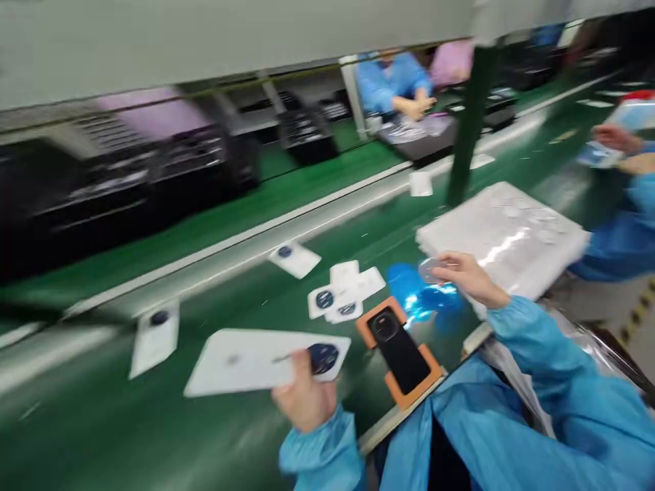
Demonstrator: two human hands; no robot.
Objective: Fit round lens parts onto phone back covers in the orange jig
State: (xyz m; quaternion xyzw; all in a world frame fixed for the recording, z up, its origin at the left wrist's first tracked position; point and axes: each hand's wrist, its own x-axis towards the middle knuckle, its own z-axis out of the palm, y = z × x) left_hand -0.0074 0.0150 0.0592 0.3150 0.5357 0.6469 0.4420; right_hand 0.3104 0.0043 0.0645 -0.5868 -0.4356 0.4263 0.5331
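Observation:
My left hand [307, 395] grips a white flat card [245, 358] with a dark round patch near one end, thumb on top beside the patch. Between the fingertips of my right hand [473, 276] is a small clear round film [428, 270], somewhat blurred. Below that hand lie shiny blue film pieces [417, 293] on the green surface. A black phone [399, 351] with a round camera area rests in an orange holder [430, 378], between my two hands. Several smaller white cards [345, 290] with dark round patches are heaped beyond it.
A stack of white sheets [512, 232] lies to the right, clear discs on top. Single white cards [155, 337] sit along the green belt [220, 443]. A green post [464, 129] rises at the back. Across stand black trays [307, 129]; a co-worker's hands [619, 140] work at right.

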